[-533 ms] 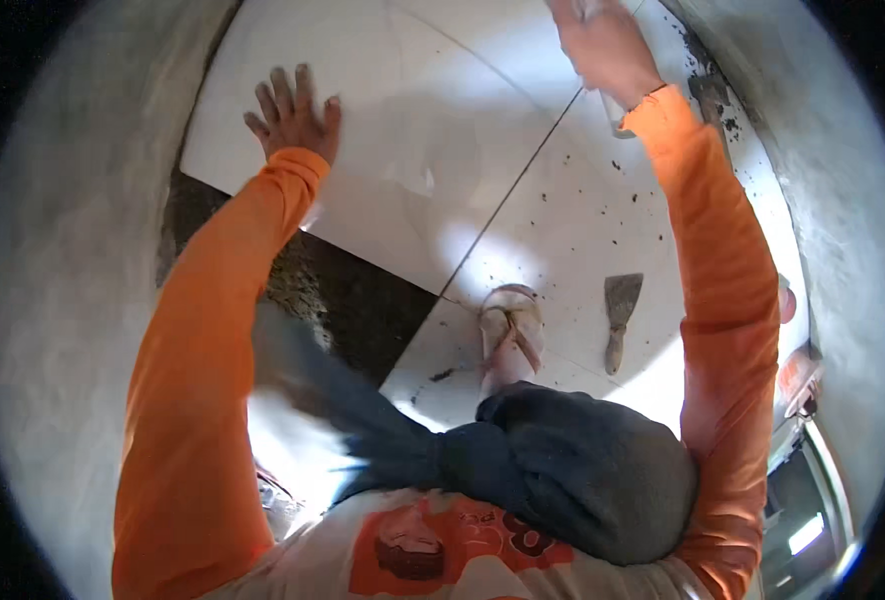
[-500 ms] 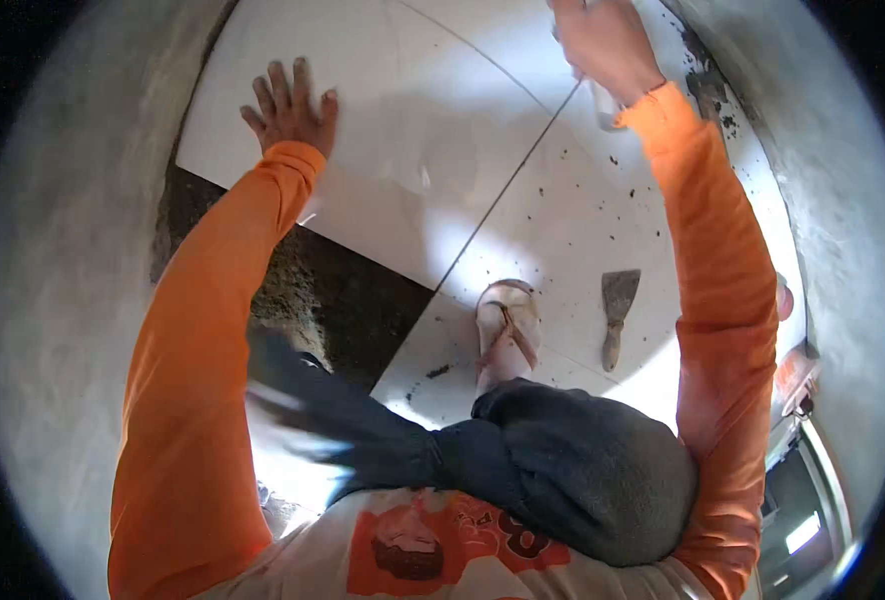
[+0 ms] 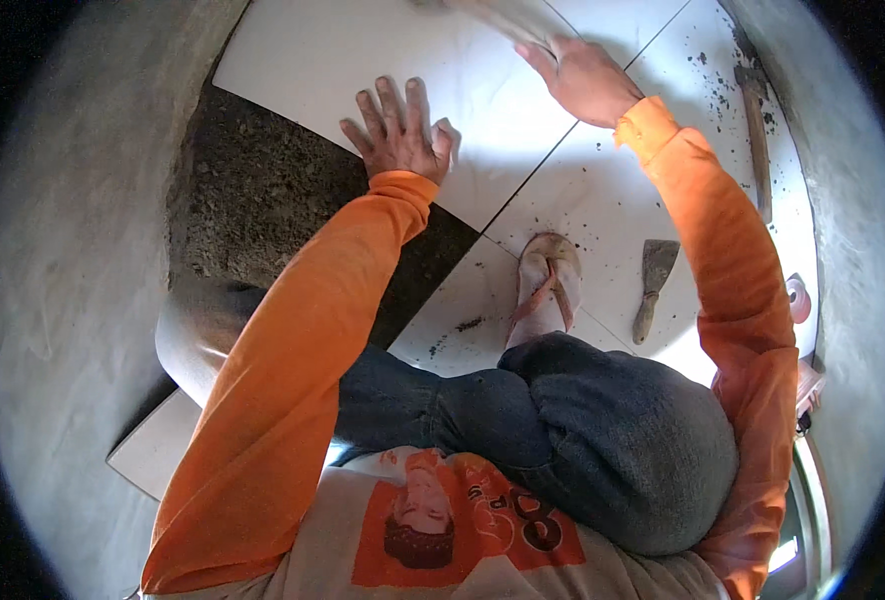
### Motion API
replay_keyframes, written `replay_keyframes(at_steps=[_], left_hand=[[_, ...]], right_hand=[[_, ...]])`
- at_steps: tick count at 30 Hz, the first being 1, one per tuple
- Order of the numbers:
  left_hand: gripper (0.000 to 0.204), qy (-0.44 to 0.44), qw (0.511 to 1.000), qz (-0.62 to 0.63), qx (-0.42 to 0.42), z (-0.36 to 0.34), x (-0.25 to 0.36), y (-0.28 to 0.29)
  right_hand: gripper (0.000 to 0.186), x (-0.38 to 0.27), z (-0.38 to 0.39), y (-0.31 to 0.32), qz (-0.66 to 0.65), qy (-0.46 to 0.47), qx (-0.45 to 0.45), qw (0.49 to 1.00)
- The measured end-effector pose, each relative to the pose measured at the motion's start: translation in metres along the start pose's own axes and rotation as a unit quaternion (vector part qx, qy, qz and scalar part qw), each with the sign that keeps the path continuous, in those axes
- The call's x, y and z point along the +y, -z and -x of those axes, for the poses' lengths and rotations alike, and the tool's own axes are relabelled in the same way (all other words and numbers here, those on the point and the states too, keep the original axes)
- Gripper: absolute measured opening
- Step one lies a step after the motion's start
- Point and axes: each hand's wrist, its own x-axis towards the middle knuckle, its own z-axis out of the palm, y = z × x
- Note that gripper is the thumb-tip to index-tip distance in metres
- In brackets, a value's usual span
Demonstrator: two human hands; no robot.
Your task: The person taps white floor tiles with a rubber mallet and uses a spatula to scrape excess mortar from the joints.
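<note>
My left hand [image 3: 398, 140] lies spread on a white floor tile [image 3: 283, 50] beside a dark, rough untiled patch [image 3: 238, 180]. At the upper middle, my right hand [image 3: 588, 80] is closed on a long, pale object [image 3: 493, 18], too blurred to identify. Below that hand and to its right, a putty knife with a wooden handle [image 3: 655, 285] rests on the speckled tiles, near my sandalled foot [image 3: 548, 280]. A wooden-handled tool with a dark head, like a hammer [image 3: 759, 150], lies along the right edge of the floor.
Grey walls [image 3: 63, 250] curve up on both sides, close to the tiled floor. A loose tile [image 3: 148, 445] sits at the lower left behind my left arm. A pink roll [image 3: 799, 300] is beside the right wall. Dark crumbs are scattered over the right-hand tiles.
My left hand has shifted rightward, still spread on the tile. My right hand has dropped slightly, with the blurred object now reaching leftward. My view and legs have shifted, showing more of the untiled patch.
</note>
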Motion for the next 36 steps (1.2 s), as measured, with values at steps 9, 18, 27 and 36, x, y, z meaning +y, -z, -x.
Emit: replay_keyframes(at_steps=[9,18,27,36], left_hand=[[0.06,-0.023,0.997,0.028,0.062,0.026,0.016,-0.009],[0.059,-0.037,0.994,0.042,0.097,0.026,0.022,-0.015],[0.074,-0.272,0.945,0.026,-0.181,0.091,0.097,-0.002],[0.076,-0.359,0.919,0.005,-0.164,0.039,0.109,0.009]], right_hand=[[0.047,-0.002,0.033,-0.02,-0.049,-0.128,-0.009,0.99],[0.043,0.004,0.058,-0.024,-0.143,-0.219,-0.065,0.963],[0.032,0.043,0.171,0.019,-0.041,-0.31,0.242,0.918],[0.037,0.078,0.453,0.026,0.119,-0.671,0.212,0.7]])
